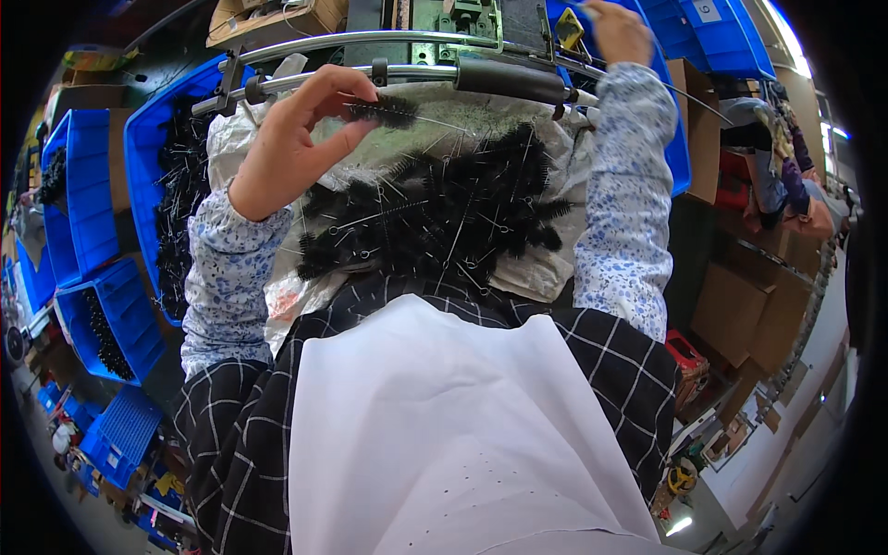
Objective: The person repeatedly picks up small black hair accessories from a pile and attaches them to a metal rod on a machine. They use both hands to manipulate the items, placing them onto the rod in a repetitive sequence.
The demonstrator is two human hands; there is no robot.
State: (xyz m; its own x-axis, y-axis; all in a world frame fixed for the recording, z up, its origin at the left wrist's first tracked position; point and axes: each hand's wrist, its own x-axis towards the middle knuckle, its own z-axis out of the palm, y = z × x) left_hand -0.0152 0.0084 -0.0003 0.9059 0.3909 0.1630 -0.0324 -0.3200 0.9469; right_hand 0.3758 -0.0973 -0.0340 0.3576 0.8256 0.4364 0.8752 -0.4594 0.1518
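Observation:
A small black bristle brush (388, 112) with a thin wire stem is pinched between the thumb and fingers of my left hand (310, 129), just in front of the metal rail. Below it, a heap of similar black wire brushes (444, 208), some with looped wire ends, lies on a pale sheet (546, 273) over my lap. My right hand (622, 35) reaches to the far right, beside the machine and over a blue bin. Its fingers are curled together at the top edge; what they hold is too small to make out.
Metal rails (370, 72) with a black sleeve (511, 81) cross ahead of me, in front of a machine (462, 18). A blue bin of black brushes (176, 203) stands at left, with more blue bins (83, 199) beyond. Cardboard boxes (731, 310) and another person (786, 176) are at right.

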